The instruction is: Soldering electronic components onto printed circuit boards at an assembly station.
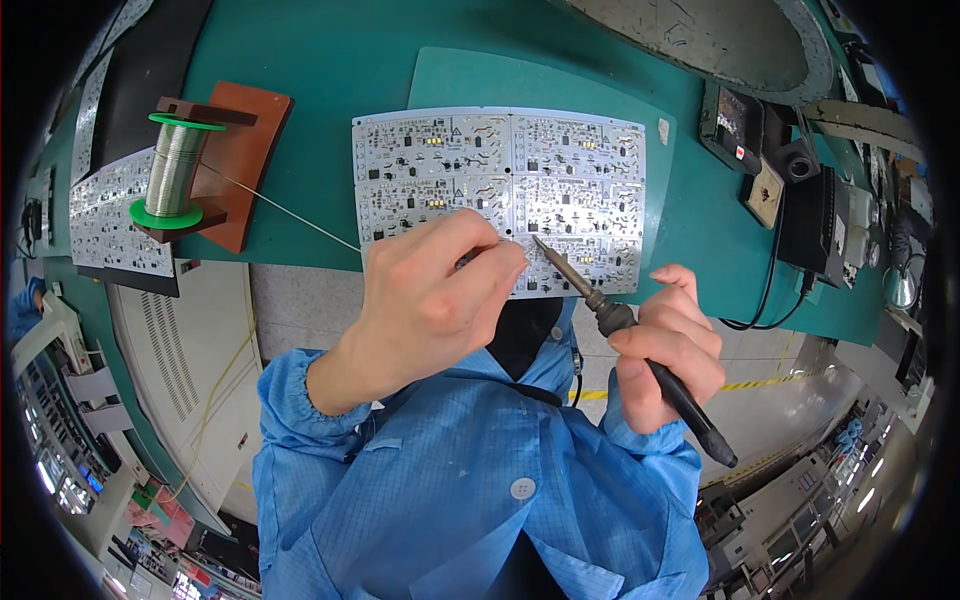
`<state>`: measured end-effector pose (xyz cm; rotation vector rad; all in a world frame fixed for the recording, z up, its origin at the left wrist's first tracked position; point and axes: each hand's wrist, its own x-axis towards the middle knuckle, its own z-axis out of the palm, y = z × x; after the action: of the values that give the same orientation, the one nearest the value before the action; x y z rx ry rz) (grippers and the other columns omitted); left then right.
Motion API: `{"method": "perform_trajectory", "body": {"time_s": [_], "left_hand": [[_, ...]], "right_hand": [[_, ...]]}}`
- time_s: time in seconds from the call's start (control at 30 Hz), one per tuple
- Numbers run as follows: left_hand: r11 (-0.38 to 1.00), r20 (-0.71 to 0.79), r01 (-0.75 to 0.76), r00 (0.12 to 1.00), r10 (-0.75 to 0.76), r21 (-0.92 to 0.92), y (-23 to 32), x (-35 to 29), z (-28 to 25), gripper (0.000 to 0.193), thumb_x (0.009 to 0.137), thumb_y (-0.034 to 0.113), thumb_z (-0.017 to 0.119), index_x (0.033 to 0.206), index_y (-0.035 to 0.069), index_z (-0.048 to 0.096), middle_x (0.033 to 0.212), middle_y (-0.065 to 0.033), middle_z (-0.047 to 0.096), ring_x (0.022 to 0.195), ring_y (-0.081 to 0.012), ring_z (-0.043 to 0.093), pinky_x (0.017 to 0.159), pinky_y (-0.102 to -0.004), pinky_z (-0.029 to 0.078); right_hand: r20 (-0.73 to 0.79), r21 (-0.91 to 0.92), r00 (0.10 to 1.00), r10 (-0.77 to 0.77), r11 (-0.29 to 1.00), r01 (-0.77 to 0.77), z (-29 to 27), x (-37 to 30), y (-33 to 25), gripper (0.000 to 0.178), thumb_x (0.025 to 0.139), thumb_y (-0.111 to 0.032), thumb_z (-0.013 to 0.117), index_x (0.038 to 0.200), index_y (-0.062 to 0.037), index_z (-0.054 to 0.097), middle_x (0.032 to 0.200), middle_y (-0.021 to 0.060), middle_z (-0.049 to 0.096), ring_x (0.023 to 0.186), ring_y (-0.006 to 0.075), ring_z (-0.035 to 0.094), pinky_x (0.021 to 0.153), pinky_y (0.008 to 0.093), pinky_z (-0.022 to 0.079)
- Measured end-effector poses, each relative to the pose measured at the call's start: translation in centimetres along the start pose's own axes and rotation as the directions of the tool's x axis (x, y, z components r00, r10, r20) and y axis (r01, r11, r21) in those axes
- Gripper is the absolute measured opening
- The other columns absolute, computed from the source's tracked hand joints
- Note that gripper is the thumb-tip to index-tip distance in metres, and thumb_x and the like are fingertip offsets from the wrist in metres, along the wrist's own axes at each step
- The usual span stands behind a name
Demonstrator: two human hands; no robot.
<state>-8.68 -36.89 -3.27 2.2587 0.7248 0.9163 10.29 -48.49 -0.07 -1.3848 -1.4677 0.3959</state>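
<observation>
Left fingers (492,272): closed in a pinch above the board (500,190); the wire (285,212) runs to them, and we judge they grip it, though we cannot see its end.
Right fingers (665,345): curled round the handle of the iron (615,318), its tip pointing just beside the pinch.
Board: lying on the worktop (320,60) at its near edge, partly over a pale green sheet (470,80).
Spool (172,170): on a brown stand (252,130), left of the board, towards the worktop's left end.
Black unit (815,225): near the worktop's right edge.
Soldering: the step in hand, as we read it; whether the tip touches the board we cannot tell.
Next move: calls for us to bring wire and tip to one joint, steadily, sparing neighbouring parts.
</observation>
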Motion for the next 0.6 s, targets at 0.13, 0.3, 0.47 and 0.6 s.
{"method": "perform_trajectory", "body": {"time_s": [0.13,0.3,0.47,0.6], "left_hand": [[1.000,0.008,-0.005,1.000,0.005,0.007,0.0,0.0,-0.1,0.018,0.067,0.001,0.078,0.081,0.006,0.068,0.076,-0.0031,0.057,0.059,-0.0181,0.060,0.047,-0.0298,0.045],[0.999,-0.012,0.003,1.000,-0.004,-0.042,0.0,0.3,-0.6,0.018,0.068,-0.006,0.075,0.083,0.003,0.069,0.074,-0.0066,0.059,0.057,-0.0181,0.058,0.046,-0.0280,0.042],[0.998,-0.030,0.034,0.999,-0.036,-0.048,-0.3,1.1,-1.1,0.017,0.068,-0.007,0.073,0.082,0.002,0.069,0.075,-0.0073,0.059,0.057,-0.0182,0.058,0.046,-0.0269,0.043],[1.000,-0.011,-0.030,1.000,0.029,-0.008,-1.3,2.2,-1.0,0.016,0.069,-0.006,0.074,0.081,0.003,0.069,0.075,-0.0066,0.060,0.057,-0.0183,0.059,0.047,-0.0275,0.043]], "right_hand": [[0.003,0.005,1.000,-0.005,1.000,0.005,0.0,0.1,0.0,0.015,0.074,-0.019,0.070,0.074,-0.0036,0.069,0.054,0.0024,0.051,0.051,0.0167,0.043,0.081,0.0447,0.043],[-0.054,0.027,0.998,-0.022,0.999,0.024,-0.2,0.1,0.2,0.013,0.070,-0.015,0.067,0.073,-0.0024,0.069,0.053,0.0030,0.051,0.050,0.0165,0.042,0.081,0.0450,0.043],[-0.080,0.024,0.996,-0.035,0.999,0.037,-0.5,0.4,0.6,0.013,0.072,-0.015,0.067,0.075,-0.0021,0.068,0.054,0.0026,0.051,0.051,0.0164,0.043,0.081,0.0456,0.044],[-0.062,-0.010,0.998,-0.028,1.000,0.028,-0.3,1.0,1.0,0.015,0.076,-0.017,0.068,0.078,-0.0020,0.068,0.056,0.0031,0.053,0.052,0.0168,0.045,0.081,0.0455,0.044]]}}
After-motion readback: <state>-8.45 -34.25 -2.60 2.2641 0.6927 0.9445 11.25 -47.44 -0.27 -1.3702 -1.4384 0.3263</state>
